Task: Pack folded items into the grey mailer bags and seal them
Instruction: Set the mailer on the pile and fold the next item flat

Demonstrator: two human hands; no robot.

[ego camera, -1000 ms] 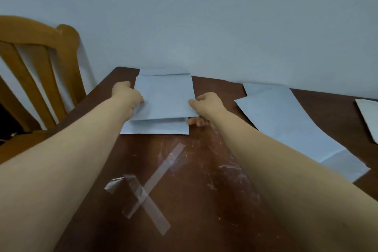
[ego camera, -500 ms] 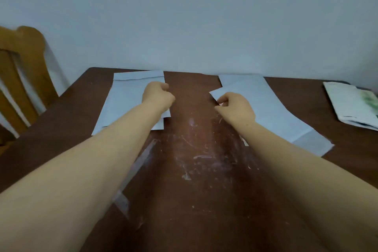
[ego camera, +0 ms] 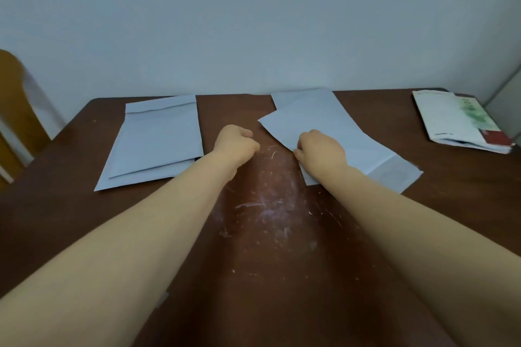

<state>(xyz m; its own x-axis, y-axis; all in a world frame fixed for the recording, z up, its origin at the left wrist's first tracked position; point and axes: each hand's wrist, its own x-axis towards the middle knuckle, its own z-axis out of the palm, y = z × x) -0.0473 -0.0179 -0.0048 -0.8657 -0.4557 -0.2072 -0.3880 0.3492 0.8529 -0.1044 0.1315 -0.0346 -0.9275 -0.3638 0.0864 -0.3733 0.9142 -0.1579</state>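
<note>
Two grey mailer bags [ego camera: 158,138] lie stacked flat at the back left of the brown table [ego camera: 267,248]. Another pair of grey mailer bags [ego camera: 335,127] lies slanted at the back middle-right, the top one with its flap end toward me. My right hand [ego camera: 320,149] rests on the near left edge of that top bag, fingers curled on it. My left hand [ego camera: 235,142] hovers as a loose fist over bare table between the two stacks, holding nothing.
A pile of folded printed items [ego camera: 462,121] sits at the far right of the table. A wooden chair [ego camera: 14,110] stands at the left. The wall runs right behind the table's far edge. Scratch marks cover the table's middle.
Both hands left the left stack. My right hand moved to the right stack's near edge; my left hand drifted right off the left bags. The view swung right.
</note>
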